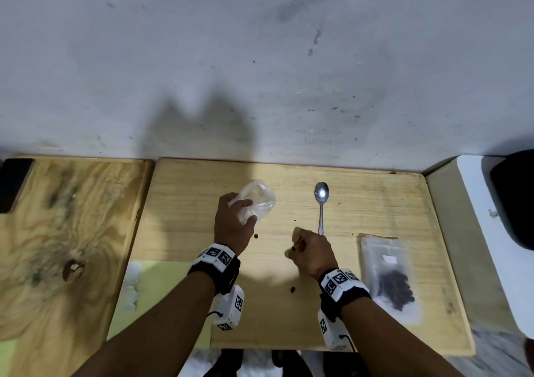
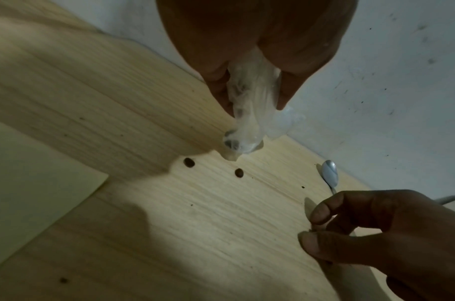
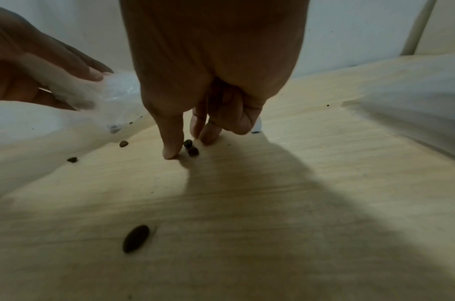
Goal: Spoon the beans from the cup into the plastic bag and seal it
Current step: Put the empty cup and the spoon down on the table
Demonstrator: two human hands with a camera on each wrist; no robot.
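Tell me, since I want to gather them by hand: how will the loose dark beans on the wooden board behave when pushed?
The small dark oval beans look rounded, so they will probably roll or skid on the smooth pale wooden board. They seem light and tiny beside the right hand, so a fingertip pinch may slip.

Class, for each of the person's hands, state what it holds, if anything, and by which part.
Left hand grips the crumpled clear plastic cup around its side. Right hand pinches small dark beans between its fingertips.

Our right hand (image 3: 210,81) reaches down, fingertips (image 3: 170,152) on the surface (image 3: 298,203) beside two beans (image 3: 191,147); our left hand (image 3: 27,71) grips crumpled plastic (image 3: 112,91).
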